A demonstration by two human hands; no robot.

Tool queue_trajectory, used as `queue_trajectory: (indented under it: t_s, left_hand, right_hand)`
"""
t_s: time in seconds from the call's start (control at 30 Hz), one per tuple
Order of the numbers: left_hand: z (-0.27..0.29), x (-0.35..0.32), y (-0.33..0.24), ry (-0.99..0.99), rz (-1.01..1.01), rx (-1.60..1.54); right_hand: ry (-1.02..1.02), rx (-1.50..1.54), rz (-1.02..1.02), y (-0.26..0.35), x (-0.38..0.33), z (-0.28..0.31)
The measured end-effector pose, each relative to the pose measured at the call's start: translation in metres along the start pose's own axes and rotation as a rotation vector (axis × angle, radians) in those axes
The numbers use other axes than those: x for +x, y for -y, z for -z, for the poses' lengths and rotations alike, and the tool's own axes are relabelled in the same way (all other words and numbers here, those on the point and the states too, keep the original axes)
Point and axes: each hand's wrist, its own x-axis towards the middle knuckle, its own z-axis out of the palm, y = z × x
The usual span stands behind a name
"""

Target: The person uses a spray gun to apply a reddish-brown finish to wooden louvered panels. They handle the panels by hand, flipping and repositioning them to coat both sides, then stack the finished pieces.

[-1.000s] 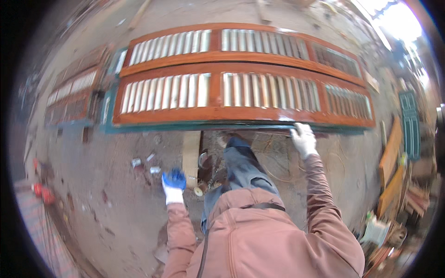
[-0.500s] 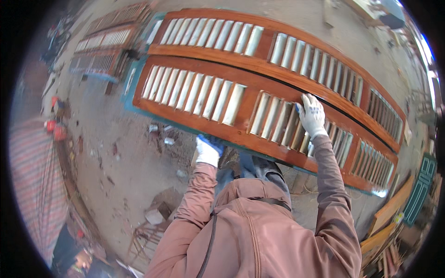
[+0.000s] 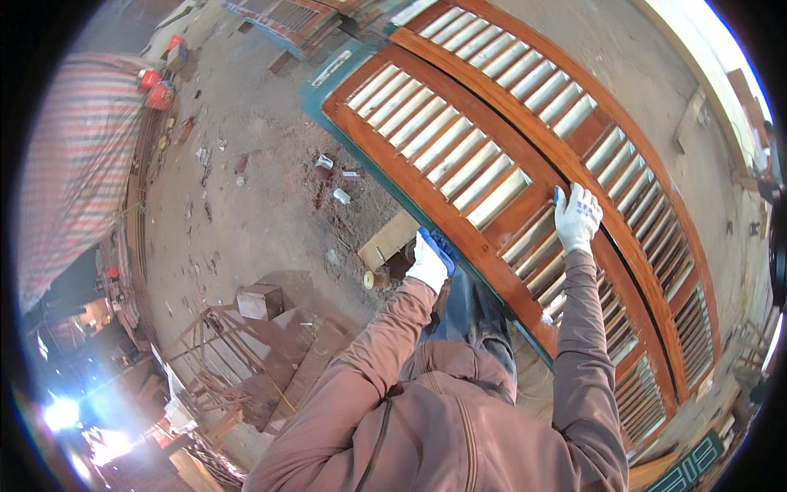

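Left hand (image 3: 430, 262), in a white glove with blue coating, is resting at the near edge of a brown slatted panel (image 3: 515, 216). Its fingers are partly hiding at that edge; cannot tell whether they are gripping. Right hand (image 3: 578, 215), also gloved, is lying over the panel's opposite long edge, fingers bending at the gap, spread narrow rather than wide; cannot tell whether they are clamping.

Change over 1 s: right hand is shifting from the near edge, across the slats, to the gap; left hand is coming in from well apart. The panels are running more steeply across the view. Reading: the panel's width is now lying between the 2 hands, so handling is probably becoming 2-handed.

Just left of the left hand, a pale board (image 3: 389, 238) and a small round roll (image 3: 374, 280) are lying on the floor (image 3: 254, 189). Under the panel, a teal piece (image 3: 332, 86) is showing along the left-hand side.

Beyond the right hand, a 2nd slatted panel (image 3: 590, 135) is lying alongside the 1st.

Farther left of the left hand, a brown box (image 3: 261, 301) is sitting; farther still, red containers (image 3: 160, 96) are standing beside a striped cloth (image 3: 86, 164).
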Motion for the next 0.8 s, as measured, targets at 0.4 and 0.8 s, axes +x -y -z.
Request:
queue_trajectory:
  t_s: [0.4, 0.8]
  left_hand:
    - [0.054, -0.054, -0.034, 0.041, 0.272, -0.046]
    - [0.140, -0.007, -0.062, 0.144, 0.185, 0.329]
  right_hand:
    - [0.578, 0.150, -0.352, 0.054, -0.007, 0.077]
    - [0.232, 0.195, -0.258, 0.010, -0.116, 0.071]
